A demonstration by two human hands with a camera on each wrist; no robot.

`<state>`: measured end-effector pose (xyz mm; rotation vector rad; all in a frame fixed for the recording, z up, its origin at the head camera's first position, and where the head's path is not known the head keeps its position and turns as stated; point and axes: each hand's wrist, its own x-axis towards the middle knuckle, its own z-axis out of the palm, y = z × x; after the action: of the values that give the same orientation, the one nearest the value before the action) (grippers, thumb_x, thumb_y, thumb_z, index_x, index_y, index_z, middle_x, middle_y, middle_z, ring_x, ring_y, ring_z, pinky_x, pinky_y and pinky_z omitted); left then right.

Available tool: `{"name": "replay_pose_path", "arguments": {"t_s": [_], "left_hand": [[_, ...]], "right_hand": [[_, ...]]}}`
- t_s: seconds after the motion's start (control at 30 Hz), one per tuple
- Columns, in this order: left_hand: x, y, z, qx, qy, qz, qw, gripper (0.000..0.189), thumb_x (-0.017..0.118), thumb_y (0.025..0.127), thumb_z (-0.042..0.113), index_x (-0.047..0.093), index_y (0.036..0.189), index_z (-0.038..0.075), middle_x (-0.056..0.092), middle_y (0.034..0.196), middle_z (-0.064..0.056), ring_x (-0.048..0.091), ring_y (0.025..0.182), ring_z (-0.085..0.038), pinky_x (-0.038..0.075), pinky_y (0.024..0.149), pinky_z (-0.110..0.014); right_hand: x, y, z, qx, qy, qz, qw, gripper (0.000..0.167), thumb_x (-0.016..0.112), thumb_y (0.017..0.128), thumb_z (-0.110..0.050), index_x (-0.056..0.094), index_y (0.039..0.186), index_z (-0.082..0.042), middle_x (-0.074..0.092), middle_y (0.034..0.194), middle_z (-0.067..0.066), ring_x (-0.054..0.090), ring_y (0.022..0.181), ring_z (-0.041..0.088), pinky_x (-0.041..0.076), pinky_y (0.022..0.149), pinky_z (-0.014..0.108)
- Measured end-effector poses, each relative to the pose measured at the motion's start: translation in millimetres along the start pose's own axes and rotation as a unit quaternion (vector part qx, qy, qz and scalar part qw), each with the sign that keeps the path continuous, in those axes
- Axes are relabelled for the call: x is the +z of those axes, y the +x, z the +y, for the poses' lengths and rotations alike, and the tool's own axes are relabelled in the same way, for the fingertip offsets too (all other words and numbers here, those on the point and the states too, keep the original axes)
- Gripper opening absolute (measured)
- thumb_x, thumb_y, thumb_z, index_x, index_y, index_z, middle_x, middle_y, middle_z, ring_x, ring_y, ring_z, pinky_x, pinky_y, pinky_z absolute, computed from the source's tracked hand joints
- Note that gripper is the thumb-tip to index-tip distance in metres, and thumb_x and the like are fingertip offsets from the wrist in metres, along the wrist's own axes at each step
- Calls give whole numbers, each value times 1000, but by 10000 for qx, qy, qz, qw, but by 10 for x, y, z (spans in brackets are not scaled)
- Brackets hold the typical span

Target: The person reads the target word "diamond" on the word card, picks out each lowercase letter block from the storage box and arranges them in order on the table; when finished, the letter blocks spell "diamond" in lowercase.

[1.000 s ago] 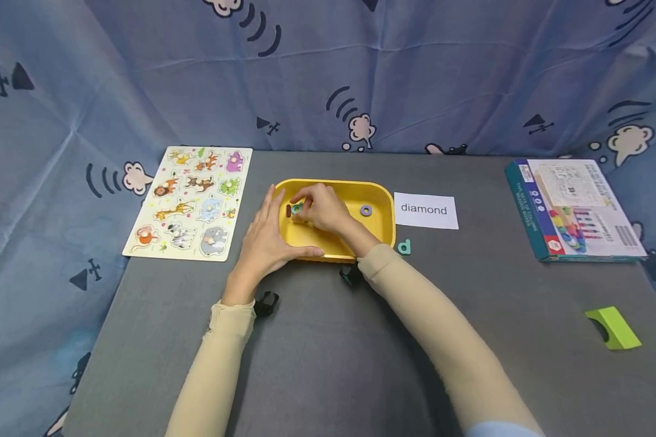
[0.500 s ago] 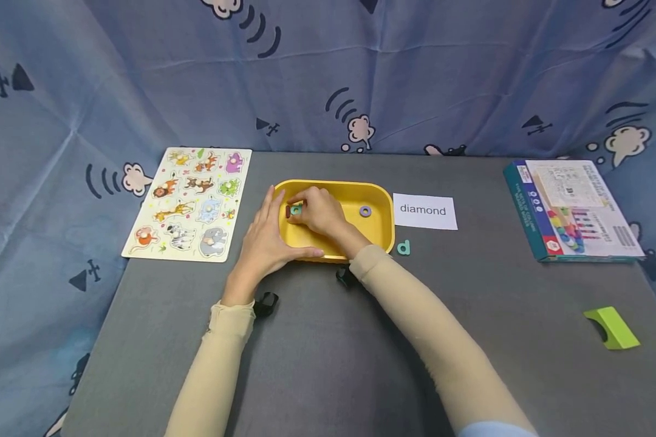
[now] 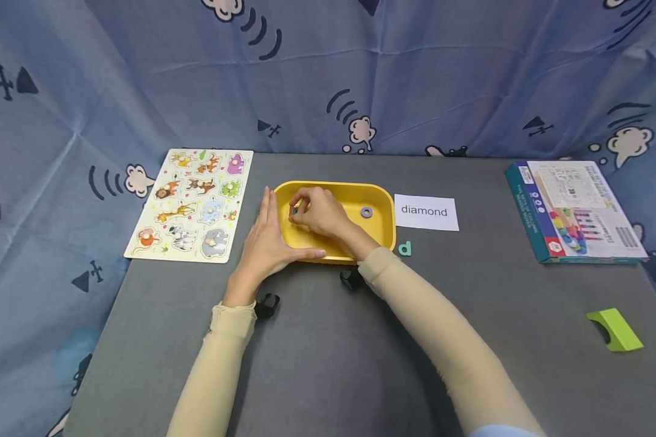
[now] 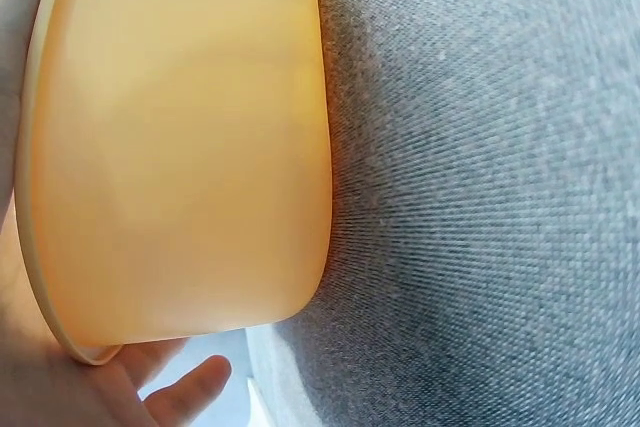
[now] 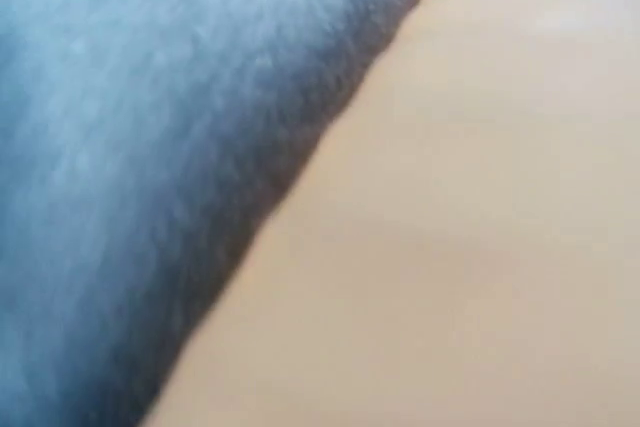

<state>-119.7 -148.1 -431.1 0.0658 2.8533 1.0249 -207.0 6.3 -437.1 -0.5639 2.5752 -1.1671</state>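
A yellow tray sits mid-table. My left hand rests around its near left corner, fingers straight along the left side and thumb along the near rim. In the left wrist view, that hand lies on the rim of the tray. My right hand reaches inside at the left end, thumb and forefinger curled on a small green letter that they mostly cover. A thin brown-red piece shows by the fingertips. A purple ring-shaped letter o lies in the tray's right half. Only blurred surfaces fill the right wrist view.
Right of the tray lie a white card reading "diamond" and a green letter d. An animal puzzle board lies at left. At right are a teal-edged box and a lime arched block.
My right hand's fingertips have closed in on the green letter at the tray's left end, which now shows less. My left hand has stayed at the tray's corner.
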Motion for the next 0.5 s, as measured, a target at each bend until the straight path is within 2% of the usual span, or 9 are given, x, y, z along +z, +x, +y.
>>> {"name": "replay_pose_path", "arguments": {"t_s": [0.13,0.23,0.37,0.5], "left_hand": [[2,7,4,-36,35,0,10000,160,89,63,77,-8,170,10,-11,180,-4,20,163,-43,32,124,-63],[6,9,4,-19,60,1,10000,160,89,63,77,-5,170,7,-6,181,-9,22,162,-43,33,123,-64],[8,11,3,-6,52,29,10000,159,89,63,77,-3,170,5,-2,181,-11,25,161,-45,34,122,-65],[13,11,4,-35,51,59,10000,159,89,63,77,-2,170,5,0,181,-11,27,159,-46,34,122,-66]], "right_hand": [[-118,-69,-4,8,600,-32,9982,21,82,93,-10,74,112,-6,77,97,7,72,71,26,58,63,29],[-221,-135,-3,-23,1018,16,9948,24,81,92,-6,74,115,-2,77,100,11,72,74,31,61,66,33],[-352,-241,12,-226,1339,192,9905,28,82,90,-3,75,118,1,78,103,14,71,78,25,58,69,26],[-478,-385,41,-362,1682,320,9846,31,82,88,-3,75,118,1,79,104,14,68,77,19,51,67,21]]}}
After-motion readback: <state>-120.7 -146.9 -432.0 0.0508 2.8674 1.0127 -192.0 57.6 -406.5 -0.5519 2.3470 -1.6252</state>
